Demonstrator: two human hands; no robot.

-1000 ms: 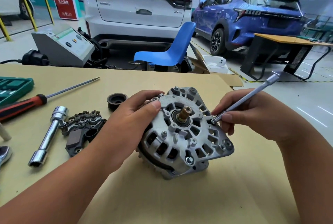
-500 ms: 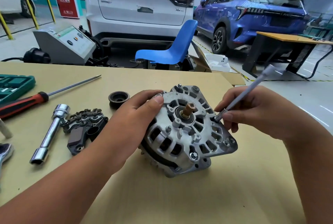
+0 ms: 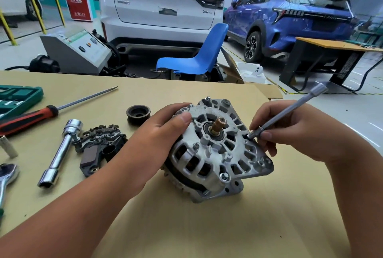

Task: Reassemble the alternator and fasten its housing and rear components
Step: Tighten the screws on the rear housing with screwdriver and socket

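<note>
The silver alternator lies tilted on the tan table, its rear face with the copper-coloured shaft end turned toward me. My left hand grips its left side, thumb on the upper rim. My right hand pinches a slim grey socket driver near its tip, and the tip sits on a bolt at the housing's right edge. The black rectifier and regulator assembly lies on the table to the left. A black pulley sits behind my left hand.
Left of the alternator lie a chrome tubular socket wrench, a red-handled screwdriver, a ratchet head and a green tool case. Beyond the table stand a blue chair, a grey machine and parked cars.
The view has shifted slightly. The driver's handle swung a little between frames while its tip stayed at the same bolt; my left hand keeps its hold on the housing.
</note>
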